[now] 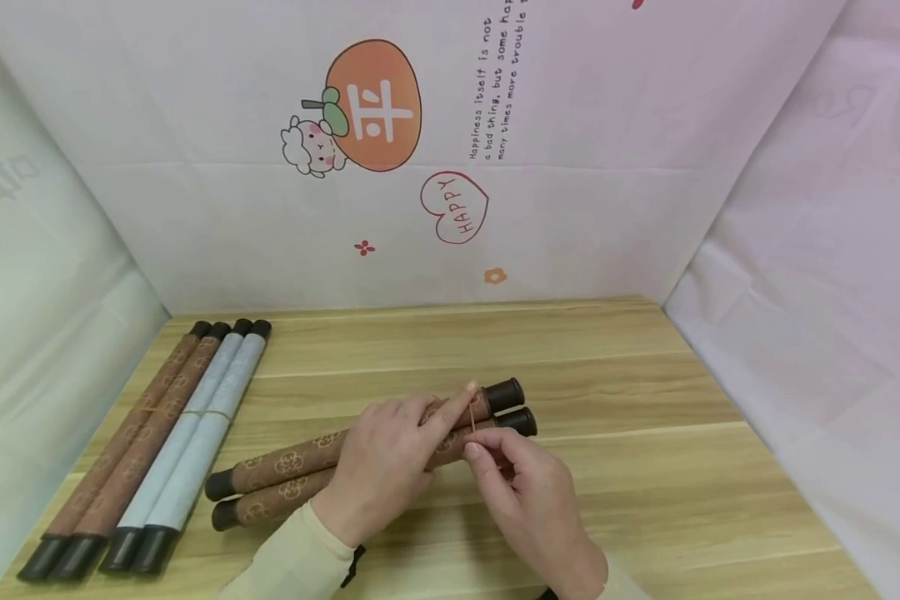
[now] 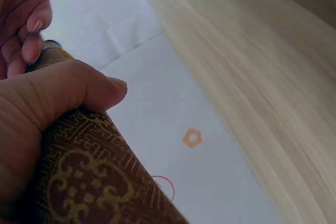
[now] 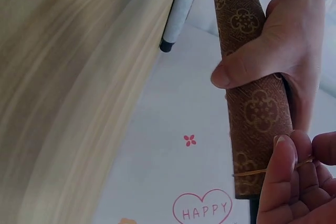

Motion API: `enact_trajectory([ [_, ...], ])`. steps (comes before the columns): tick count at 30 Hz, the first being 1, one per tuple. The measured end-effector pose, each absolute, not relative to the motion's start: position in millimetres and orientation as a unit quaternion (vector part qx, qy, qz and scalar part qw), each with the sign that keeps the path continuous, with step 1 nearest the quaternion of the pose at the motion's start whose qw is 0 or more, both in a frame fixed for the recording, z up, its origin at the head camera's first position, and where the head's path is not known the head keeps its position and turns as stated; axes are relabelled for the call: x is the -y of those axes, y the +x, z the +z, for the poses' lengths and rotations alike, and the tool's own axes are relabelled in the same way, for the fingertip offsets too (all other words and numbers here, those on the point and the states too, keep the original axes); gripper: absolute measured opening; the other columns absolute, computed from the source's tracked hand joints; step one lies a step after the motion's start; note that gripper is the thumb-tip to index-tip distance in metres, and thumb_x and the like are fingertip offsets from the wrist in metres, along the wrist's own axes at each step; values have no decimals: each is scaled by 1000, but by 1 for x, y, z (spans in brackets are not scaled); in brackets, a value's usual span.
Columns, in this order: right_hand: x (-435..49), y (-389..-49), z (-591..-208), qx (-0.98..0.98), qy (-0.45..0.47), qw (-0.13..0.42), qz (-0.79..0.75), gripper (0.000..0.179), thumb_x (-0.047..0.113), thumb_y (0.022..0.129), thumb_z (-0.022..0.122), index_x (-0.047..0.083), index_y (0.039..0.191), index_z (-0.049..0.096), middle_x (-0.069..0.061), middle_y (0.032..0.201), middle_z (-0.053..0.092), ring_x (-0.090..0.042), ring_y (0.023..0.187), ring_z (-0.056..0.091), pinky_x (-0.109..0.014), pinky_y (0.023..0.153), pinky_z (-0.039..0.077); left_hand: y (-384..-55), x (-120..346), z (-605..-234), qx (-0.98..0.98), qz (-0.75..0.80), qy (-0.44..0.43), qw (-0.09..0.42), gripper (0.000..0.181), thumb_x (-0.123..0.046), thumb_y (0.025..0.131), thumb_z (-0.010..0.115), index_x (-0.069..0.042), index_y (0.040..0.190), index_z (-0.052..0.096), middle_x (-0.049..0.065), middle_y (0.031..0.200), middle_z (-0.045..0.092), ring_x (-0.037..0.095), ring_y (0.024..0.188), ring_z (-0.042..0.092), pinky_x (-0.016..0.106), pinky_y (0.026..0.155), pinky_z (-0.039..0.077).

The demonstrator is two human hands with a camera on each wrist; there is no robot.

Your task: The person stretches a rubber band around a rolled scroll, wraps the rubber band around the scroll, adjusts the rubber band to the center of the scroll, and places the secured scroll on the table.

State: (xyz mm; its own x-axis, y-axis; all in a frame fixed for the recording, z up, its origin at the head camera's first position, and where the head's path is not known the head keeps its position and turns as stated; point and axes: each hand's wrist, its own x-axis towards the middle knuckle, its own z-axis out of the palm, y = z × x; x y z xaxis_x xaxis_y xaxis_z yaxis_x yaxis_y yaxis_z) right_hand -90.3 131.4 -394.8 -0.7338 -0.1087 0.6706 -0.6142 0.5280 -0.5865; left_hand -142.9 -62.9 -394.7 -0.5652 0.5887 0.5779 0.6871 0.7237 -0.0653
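A pair of brown patterned scrolls (image 1: 288,461) with dark end knobs slants across the middle of the table in the head view, side by side. My left hand (image 1: 382,458) grips them past their middle, its thumb lying over the patterned brown cover (image 2: 89,187) in the left wrist view. Close to the right-hand knobs, a thin tan rubber band (image 3: 249,173) crosses the scrolls. My right hand (image 1: 528,492) pinches this band between thumb and fingers. A left fingertip reaches the band's far side in the head view.
On the left of the wooden table (image 1: 630,383) lie two brown scrolls (image 1: 131,433) and two pale blue scrolls (image 1: 195,433), each pair with a band around it. White printed cloth (image 1: 592,208) stands behind the table, with more cloth on both sides.
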Motion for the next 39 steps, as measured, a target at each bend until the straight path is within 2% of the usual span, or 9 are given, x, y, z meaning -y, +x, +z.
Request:
enact_trajectory([
  [5,-134,-86,-400,840,169,256,448,11,7,96,72,18,96,71,15,83,67,1,68,58,-19,57,53,-145,66,-387,891,-107,-356,260,120,-27,57,100,-27,161,41,3,104,70,21,75,68,38,66,57],
  [10,-137,-82,-405,858,123,203,455,7,15,99,71,20,96,69,17,87,67,1,75,64,-23,62,57,-148,70,-381,891,-112,-359,255,112,-23,57,98,-23,156,47,2,108,73,20,78,71,38,68,60],
  [16,-143,-81,-410,877,109,163,439,2,22,101,69,22,103,70,20,82,63,3,69,55,-21,60,51,-151,75,-376,894,-117,-354,248,106,-21,59,96,-21,154,50,2,113,75,19,81,73,35,66,60],
  [18,-145,-80,-413,880,127,180,421,4,20,101,70,22,103,71,21,80,61,4,68,53,-19,59,49,-153,76,-375,895,-121,-352,248,104,-20,60,95,-21,154,50,2,111,75,18,80,72,35,64,59],
  [22,-148,-80,-417,860,223,268,374,6,14,100,69,19,98,71,17,81,62,2,72,56,-17,65,49,-156,78,-374,900,-130,-344,233,102,-19,61,93,-22,154,50,1,109,75,17,80,72,33,63,58],
  [26,-145,-83,-417,807,331,352,341,16,20,106,60,15,95,70,7,88,70,-13,85,68,-26,82,57,-160,79,-373,910,-141,-334,204,105,-18,61,93,-23,156,48,0,108,75,16,83,72,31,64,58],
  [31,-138,-88,-410,732,416,426,332,27,22,107,56,10,85,66,4,79,65,-24,86,72,-36,104,54,-163,81,-370,916,-157,-327,173,104,-18,63,92,-25,156,46,-1,111,76,15,90,72,32,68,58],
  [35,-135,-94,-403,685,461,449,343,30,18,105,57,7,77,59,4,73,56,-12,72,62,-40,108,52,-164,82,-367,919,-174,-322,148,103,-18,64,90,-26,157,46,-3,112,75,12,90,70,32,69,57],
  [39,-135,-96,-401,663,480,447,360,32,15,104,58,7,73,54,6,68,45,-1,62,46,-37,94,60,-166,82,-363,922,-184,-315,128,102,-17,65,88,-26,157,45,-4,114,75,11,90,68,32,69,56],
])
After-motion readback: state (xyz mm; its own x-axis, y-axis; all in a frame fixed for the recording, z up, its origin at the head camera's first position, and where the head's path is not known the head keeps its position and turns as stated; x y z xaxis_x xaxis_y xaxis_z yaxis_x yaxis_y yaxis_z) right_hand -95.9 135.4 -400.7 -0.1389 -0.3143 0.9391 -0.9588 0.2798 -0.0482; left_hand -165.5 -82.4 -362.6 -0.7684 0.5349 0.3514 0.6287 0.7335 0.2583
